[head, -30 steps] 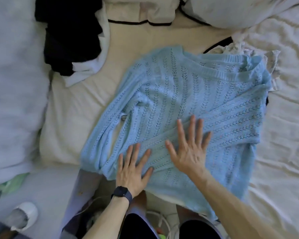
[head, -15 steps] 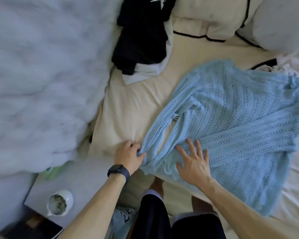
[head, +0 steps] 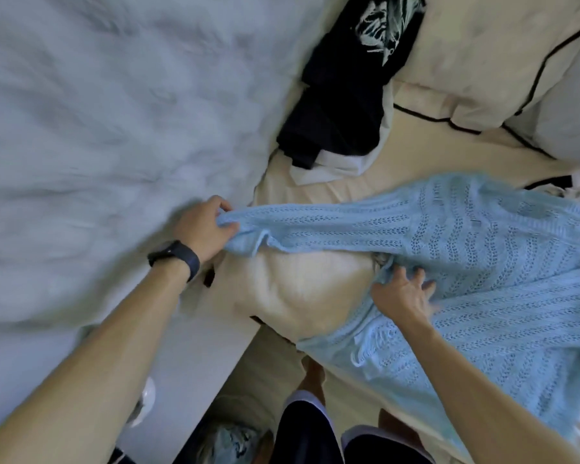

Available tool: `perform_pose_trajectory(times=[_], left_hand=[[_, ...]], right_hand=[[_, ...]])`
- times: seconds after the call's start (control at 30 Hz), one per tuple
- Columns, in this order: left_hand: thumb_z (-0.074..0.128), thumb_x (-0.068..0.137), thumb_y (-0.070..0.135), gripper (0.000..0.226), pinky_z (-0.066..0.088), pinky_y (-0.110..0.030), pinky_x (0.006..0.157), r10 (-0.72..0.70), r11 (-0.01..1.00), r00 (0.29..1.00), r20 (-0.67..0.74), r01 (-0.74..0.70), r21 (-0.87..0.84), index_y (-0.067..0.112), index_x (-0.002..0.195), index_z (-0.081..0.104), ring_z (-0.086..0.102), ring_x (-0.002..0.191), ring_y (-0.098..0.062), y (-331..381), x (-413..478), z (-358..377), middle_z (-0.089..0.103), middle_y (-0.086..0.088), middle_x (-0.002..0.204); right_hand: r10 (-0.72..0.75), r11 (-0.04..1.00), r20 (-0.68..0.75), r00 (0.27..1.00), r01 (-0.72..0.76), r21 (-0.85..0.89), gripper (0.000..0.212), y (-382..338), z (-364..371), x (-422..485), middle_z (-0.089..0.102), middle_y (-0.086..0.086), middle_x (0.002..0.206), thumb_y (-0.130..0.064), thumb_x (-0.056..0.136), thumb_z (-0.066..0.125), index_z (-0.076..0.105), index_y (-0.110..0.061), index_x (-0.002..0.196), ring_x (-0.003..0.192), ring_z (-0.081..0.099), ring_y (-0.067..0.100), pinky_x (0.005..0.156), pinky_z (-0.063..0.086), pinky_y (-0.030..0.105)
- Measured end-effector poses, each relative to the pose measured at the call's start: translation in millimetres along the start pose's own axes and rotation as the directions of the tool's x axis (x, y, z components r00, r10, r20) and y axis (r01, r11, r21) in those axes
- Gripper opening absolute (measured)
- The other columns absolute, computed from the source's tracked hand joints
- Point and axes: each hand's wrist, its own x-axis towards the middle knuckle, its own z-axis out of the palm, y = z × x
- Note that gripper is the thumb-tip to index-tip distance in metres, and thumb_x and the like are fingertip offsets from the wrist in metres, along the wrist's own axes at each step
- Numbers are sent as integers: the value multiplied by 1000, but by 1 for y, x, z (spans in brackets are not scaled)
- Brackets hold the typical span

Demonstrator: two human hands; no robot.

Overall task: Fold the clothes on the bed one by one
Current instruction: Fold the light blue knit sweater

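Observation:
A light blue knitted sweater (head: 482,262) lies on the cream bed sheet (head: 298,283), spread toward the right. My left hand (head: 205,227), with a dark watch on its wrist, grips the cuff of one sleeve, and the sleeve runs out straight to the left. My right hand (head: 402,294) rests on the sweater's body near the armpit, fingers spread and slightly bent into the knit.
A black garment over a white one (head: 345,105) lies piled at the top middle. Cream pillows with black piping (head: 482,61) sit at the top right. A fluffy pale grey blanket (head: 98,128) fills the left. A white nightstand (head: 188,370) with a cup stands below.
My left hand took hold of the sleeve cuff and pulled the sleeve out to the left. My right hand slid up toward the armpit. The view swung to the left.

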Motion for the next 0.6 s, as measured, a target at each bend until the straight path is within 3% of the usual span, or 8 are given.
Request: perform_pose_trajectory(times=[0.1,0.2,0.3,0.33,0.4,0.5,0.57,0.6], left_hand=[[69,85,32,57,46,-40,99,-10,989,1000,-16,12,148,23,139,51,55,123,-30,-13,9,24,56,-7,137],[69,86,35,69,45,-39,102,-238,954,970,-40,226,-195,21,147,40,52,128,-31,-21,4,52,48,-7,146],[77,77,50,91,46,-44,103,-534,694,837,122,516,-503,20,150,34,54,125,-33,-24,-8,74,47,-8,145],[80,74,51,87,49,-42,98,-594,570,783,186,572,-589,16,145,42,59,117,-31,-25,-10,78,54,-7,137],[79,82,40,50,50,-32,77,-595,398,744,305,602,-692,15,120,60,64,92,-23,-23,-16,80,66,-4,110],[66,90,18,15,45,-26,63,-494,564,857,149,446,-695,16,106,69,66,88,-21,-31,-20,79,70,2,95],[58,92,13,11,46,-28,63,-445,711,894,-53,316,-628,14,99,66,66,86,-22,-35,-22,67,69,-3,89],[58,90,14,9,51,-31,66,-431,725,894,-118,266,-635,15,96,65,65,85,-21,-36,-23,60,69,-4,91]], right_hand=[[-65,998,-194,979,63,-15,53,-12,-9,-8,36,15,147,-38,89,53,46,-13,135,137,30,37,108,33,54],[-324,941,-443,836,335,-55,24,-29,-13,-10,54,11,120,-31,93,58,59,-15,112,114,46,35,89,39,44],[-526,794,-531,664,607,-28,20,-61,-20,7,61,11,120,-22,101,55,67,-14,115,102,56,36,83,45,44],[-556,758,-509,657,652,14,23,-74,-24,15,60,10,125,-20,103,52,66,-16,121,100,59,35,80,47,42],[-633,718,-396,666,696,23,31,-98,-31,32,54,7,135,-17,104,49,62,-20,132,99,63,33,77,49,39],[-665,745,-105,740,645,-170,39,-127,-39,51,49,9,136,-22,102,53,53,-25,141,106,62,37,84,49,42],[-637,744,-29,770,605,-282,35,-140,-47,54,55,11,125,-27,99,57,55,-24,134,106,60,38,83,46,41],[-634,753,-53,772,600,-270,32,-145,-51,53,57,9,119,-28,97,57,57,-23,129,104,59,36,81,44,40]])
